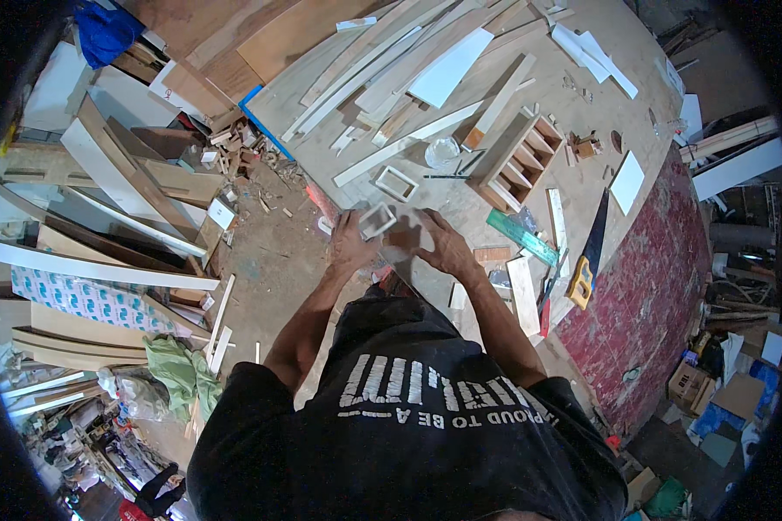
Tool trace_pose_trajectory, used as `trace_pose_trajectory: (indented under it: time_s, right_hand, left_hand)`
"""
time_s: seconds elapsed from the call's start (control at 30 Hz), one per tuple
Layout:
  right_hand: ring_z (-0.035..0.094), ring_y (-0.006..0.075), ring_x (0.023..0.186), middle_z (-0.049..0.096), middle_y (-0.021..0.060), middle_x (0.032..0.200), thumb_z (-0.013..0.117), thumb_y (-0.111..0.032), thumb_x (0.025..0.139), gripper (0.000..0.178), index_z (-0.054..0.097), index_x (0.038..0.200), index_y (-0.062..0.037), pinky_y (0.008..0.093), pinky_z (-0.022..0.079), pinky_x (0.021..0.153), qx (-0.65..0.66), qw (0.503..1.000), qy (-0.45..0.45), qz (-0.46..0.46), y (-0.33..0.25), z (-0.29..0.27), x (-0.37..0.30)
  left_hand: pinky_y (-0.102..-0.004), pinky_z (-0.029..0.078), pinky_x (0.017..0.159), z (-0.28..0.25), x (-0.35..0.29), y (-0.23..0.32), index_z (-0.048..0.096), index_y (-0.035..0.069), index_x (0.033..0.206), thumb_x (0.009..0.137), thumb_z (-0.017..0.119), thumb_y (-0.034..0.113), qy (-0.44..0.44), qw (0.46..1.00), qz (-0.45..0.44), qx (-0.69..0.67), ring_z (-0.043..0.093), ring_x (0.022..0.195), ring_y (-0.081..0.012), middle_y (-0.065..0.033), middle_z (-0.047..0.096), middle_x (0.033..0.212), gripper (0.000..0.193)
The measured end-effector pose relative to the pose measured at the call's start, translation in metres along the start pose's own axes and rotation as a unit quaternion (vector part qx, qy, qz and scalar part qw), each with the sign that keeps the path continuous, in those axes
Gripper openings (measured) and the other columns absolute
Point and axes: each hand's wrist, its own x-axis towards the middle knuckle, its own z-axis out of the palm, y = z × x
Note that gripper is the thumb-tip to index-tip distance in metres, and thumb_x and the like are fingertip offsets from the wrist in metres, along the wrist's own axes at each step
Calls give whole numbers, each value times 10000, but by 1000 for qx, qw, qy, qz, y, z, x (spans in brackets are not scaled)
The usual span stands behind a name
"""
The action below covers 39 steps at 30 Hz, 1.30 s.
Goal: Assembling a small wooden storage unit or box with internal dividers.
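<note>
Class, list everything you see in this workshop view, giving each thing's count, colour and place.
Table: 1, greyish, centre to upper right
Frames: 2, pale, by the table's near corner
Box: 1, brown, divided, mid-table
Container: 1, clear, left of box
Strip: 1, translucent green, nearer than box
Saw: 1, dark blade, yellow handle, table's right
Boards: many, white and brown, table and far left
Offcuts: uncountable, mostly brown, left of table
Cloth: 1, green, lower left
Carton: 1, brown, lower right
Shirt: 1, black, lower centre
Left hand: 1, bare, beside one frame
Right hand: 1, bare, opposite
</note>
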Motion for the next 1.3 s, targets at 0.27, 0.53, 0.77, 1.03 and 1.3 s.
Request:
trace_pose_trajectory:
  time_s: [0.27, 0.53, 0.77, 1.03, 1.3]
  right_hand:
    - [632, 384, 1056, 463, 210, 1416, 773, -177, 793, 790, 388, 1478, -101, 436, 539, 906, 53, 986, 40, 153, 26, -6, -99]
    - [640, 353, 1005, 491, 237, 1375, 754, -229, 810, 774, 391, 1466, -35, 418, 550, 850, 101, 952, 95, 273, 38, 1, -201]
    - [638, 333, 919, 559, 229, 1274, 775, -228, 791, 728, 461, 1411, -10, 395, 539, 802, 101, 945, 141, 276, 63, 11, -263]
    - [649, 291, 845, 586, 231, 1209, 779, -236, 785, 699, 491, 1382, -14, 402, 543, 772, 112, 918, 204, 321, 71, 7, -294]
    - [646, 300, 844, 597, 224, 1189, 771, -242, 794, 664, 517, 1359, -3, 411, 541, 770, 94, 918, 195, 332, 68, 29, -302]
  left_hand:
    - [-555, 423, 993, 37, 24, -14, 493, 6, 1279, 694, 787, 268, 60, 986, -128, 91, 501, 1193, -414, -214, 540, 1230, 705]
    - [-551, 370, 1051, 37, 16, -15, 442, -9, 1383, 680, 832, 313, 69, 982, -145, 102, 426, 1280, -419, -233, 487, 1340, 866]
    - [-537, 373, 1058, 34, 30, -13, 497, 31, 1339, 683, 810, 295, 11, 979, -88, 186, 418, 1280, -385, -176, 505, 1312, 773]
    - [-503, 348, 1085, 7, 29, -12, 519, 78, 1328, 678, 789, 190, -122, 975, 28, 181, 422, 1275, -359, -154, 501, 1295, 713]
    - [-494, 311, 1116, -10, 52, 10, 470, 65, 1382, 683, 768, 155, -182, 919, 178, 302, 365, 1357, -347, -151, 457, 1405, 766]
